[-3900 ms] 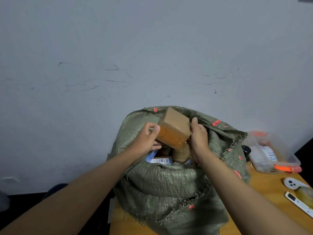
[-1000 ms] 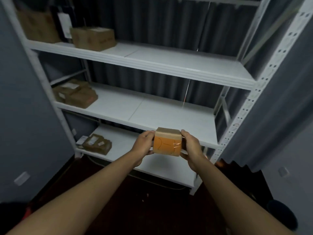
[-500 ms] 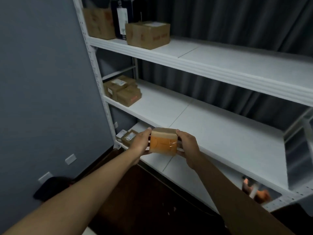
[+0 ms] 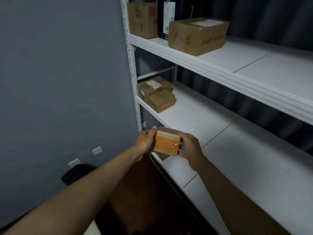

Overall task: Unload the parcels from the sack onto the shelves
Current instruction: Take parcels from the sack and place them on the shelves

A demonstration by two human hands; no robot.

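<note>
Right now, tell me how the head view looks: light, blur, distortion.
Head view: dim overall; the white shelves catch the most light, with dark shadow beneath each board. The wide lens bows the shelf edges. The small parcel held between the left hand and right hand is fairly sharp; upper boxes look soft.

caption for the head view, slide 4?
Both hands, left and right, hold a small taped parcel before white shelves already carrying cardboard boxes.

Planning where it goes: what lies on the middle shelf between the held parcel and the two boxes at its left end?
Only bare white shelf lies between the parcel and the boxes, in the head view.
</note>
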